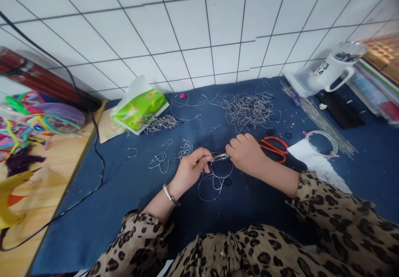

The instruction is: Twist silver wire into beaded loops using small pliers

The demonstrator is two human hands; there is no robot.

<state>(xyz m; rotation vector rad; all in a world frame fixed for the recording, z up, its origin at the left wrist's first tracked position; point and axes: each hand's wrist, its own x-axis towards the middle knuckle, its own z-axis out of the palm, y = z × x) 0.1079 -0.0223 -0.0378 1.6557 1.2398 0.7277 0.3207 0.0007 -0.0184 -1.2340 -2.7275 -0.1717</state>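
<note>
My left hand (193, 167) is closed, thumb and fingers pinching the end of a thin wire. The wire runs into a looped wire piece (215, 187) with small pink beads, hanging just below my hands. My right hand (247, 154) is closed around pliers; their metal jaws (222, 156) point left and meet the wire beside my left fingertips. The grip of the pliers is hidden in the hand. Orange looped handles (274, 148), like those of scissors, show just behind my right wrist. Bent wire pieces (186, 148) lie close to my left hand.
A tangled heap of wire pieces (249, 109) lies at the back, with straight wires (324, 121) to its right. A green tissue pack (141, 109), white mug (335, 67), coil of clear line (322, 143) and black cable (101, 160) surround the blue cloth (102, 214).
</note>
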